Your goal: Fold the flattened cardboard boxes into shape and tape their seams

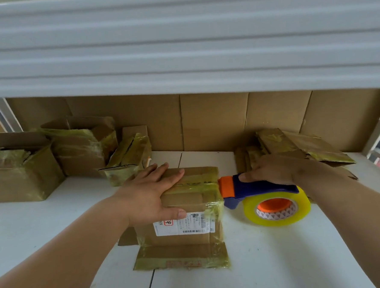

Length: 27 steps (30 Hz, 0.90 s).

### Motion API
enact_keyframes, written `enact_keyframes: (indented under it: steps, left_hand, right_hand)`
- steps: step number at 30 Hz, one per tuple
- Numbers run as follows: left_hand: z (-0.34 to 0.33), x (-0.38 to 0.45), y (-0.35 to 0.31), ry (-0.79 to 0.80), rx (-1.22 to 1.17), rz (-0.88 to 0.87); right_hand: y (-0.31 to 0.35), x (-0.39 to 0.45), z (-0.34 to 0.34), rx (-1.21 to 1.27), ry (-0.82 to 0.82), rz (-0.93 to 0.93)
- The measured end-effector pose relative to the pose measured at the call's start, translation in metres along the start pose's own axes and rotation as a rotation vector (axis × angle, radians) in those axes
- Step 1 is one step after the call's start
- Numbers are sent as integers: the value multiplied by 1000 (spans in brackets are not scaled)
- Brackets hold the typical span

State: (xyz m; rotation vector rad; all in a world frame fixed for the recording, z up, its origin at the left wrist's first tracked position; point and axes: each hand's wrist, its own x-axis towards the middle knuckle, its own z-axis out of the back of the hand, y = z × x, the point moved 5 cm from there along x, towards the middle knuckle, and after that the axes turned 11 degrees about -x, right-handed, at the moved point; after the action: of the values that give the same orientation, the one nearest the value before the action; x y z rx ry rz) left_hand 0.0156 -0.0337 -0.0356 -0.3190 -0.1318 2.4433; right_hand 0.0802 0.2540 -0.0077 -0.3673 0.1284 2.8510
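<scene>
Risk: left hand [147,195], fingers flat on the taped brown cardboard box [188,210], may slip as the right hand [273,170], gripping the blue-and-orange tape dispenser [254,191] beside those fingertips, pulls.

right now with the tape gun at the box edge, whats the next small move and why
Probably pull the tape gun leftward along the top seam of the box. Its orange nose sits at the box's right top edge, level with the seam. The right hand holds the handle, and the left hand lies flat on top, steadying the box.
</scene>
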Motion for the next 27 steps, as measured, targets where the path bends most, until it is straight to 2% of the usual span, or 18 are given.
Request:
enact_keyframes:
  steps: [5, 7, 11, 15, 17, 22, 23, 25, 27]
  left_hand:
    - [1, -3, 0, -22, 1, -16]
    - [0, -4, 2, -35, 2, -22]
    - [-2, -5, 2, -22, 3, -15]
    - [1, -6, 1, -1, 6, -3]
    - [1, -8, 0, 22, 15, 7]
    - [2, -9, -3, 51, 73, 47]
    - [2, -8, -3, 57, 86, 56]
    - [2, -6, -3, 63, 116, 66]
    - [3, -5, -4, 58, 130, 66]
  right_hand:
    - [-2, 2, -19, 1, 80, -86]
    - [-2, 1, -33, -29, 65, -85]
    - [-10, -18, -21, -27, -152, -85]
    - [2, -32, -26, -272, -399, -41]
    - [7, -33, -50, -359, -386, -7]
    - [5, -39, -90, -437, -168, -10]
    - [7, -41, -85, -428, -204, -10]
    - [17, -51, -63, -344, -433, 11]
    - [39, -62, -41, -140, -604, 101]
